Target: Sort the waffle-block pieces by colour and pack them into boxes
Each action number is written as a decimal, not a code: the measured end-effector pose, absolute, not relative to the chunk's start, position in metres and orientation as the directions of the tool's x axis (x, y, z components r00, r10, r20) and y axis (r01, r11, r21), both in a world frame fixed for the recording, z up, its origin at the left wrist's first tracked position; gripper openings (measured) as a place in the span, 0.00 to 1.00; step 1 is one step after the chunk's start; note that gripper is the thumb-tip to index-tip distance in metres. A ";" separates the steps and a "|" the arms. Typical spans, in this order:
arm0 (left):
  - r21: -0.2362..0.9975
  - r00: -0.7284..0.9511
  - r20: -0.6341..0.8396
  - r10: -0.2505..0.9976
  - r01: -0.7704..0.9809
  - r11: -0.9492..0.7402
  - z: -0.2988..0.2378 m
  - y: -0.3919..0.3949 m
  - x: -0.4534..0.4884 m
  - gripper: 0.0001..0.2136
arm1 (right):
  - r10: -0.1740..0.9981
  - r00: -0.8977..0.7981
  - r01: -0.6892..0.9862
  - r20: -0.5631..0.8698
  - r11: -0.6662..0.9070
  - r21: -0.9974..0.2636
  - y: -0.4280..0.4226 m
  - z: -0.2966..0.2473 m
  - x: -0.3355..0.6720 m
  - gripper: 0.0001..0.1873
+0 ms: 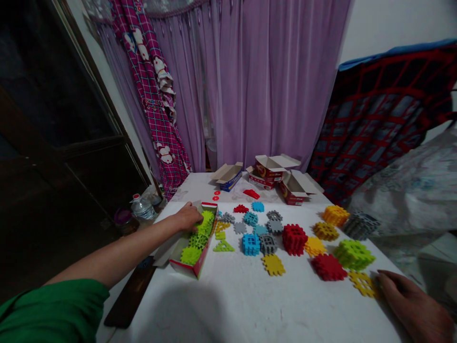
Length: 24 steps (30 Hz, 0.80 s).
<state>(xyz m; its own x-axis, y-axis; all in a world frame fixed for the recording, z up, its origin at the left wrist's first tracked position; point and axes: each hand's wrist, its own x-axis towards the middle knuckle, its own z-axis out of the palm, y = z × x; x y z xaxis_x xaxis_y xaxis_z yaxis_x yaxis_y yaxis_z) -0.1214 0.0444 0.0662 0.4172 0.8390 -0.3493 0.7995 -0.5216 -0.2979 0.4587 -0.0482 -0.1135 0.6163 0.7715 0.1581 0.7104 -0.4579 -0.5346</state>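
My left hand (pixel 189 217) reaches over the long red and white cardboard box (pixel 197 270). Its fingers curl down at the lime-green interlocking building tiles (pixel 192 255) inside; what lies between the fingertips is hidden. Several such tiles fill the box in a row. My right hand (pixel 414 302) rests at the table's right edge, fingers loosely apart, close beside a yellow tile (pixel 362 283). Near it are a dark red stack of tiles (pixel 328 267) and a lime-green stack (pixel 354 254). A lime-green triangular piece (pixel 223 246) lies right of the box.
Blue (pixel 251 244), grey (pixel 267 243), red (pixel 294 239) and yellow tile stacks (pixel 273 264) spread across the white table (pixel 250 305). Opened cardboard boxes (pixel 293 189) stand at the back. A dark phone-like slab (pixel 130 297) lies at the left edge.
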 end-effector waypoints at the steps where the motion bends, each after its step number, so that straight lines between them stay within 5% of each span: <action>1: -0.292 0.417 -0.338 0.844 0.806 -0.515 0.069 0.044 -0.122 0.10 | 0.767 0.630 0.686 0.119 -0.479 -0.547 -0.049 -0.110 0.456 0.21; 8: -0.246 0.552 -0.130 0.824 0.787 -0.566 0.125 0.062 -0.068 0.08 | 0.729 0.668 0.624 0.153 -0.436 -0.648 -0.052 -0.091 0.432 0.26; 12: -0.211 0.782 -0.026 0.623 0.605 -0.768 0.149 0.065 0.038 0.09 | 0.644 0.726 0.565 0.243 -0.356 -0.745 -0.050 -0.092 0.429 0.24; 15: -0.196 0.890 -0.058 0.452 0.434 -0.879 0.142 0.060 0.130 0.10 | 0.597 0.759 0.502 0.259 -0.284 -0.817 -0.050 -0.093 0.431 0.24; 24: -0.215 0.964 -0.258 0.069 0.012 -0.976 0.066 0.075 0.290 0.39 | 0.605 0.755 0.445 0.253 -0.189 -0.875 -0.046 -0.097 0.436 0.24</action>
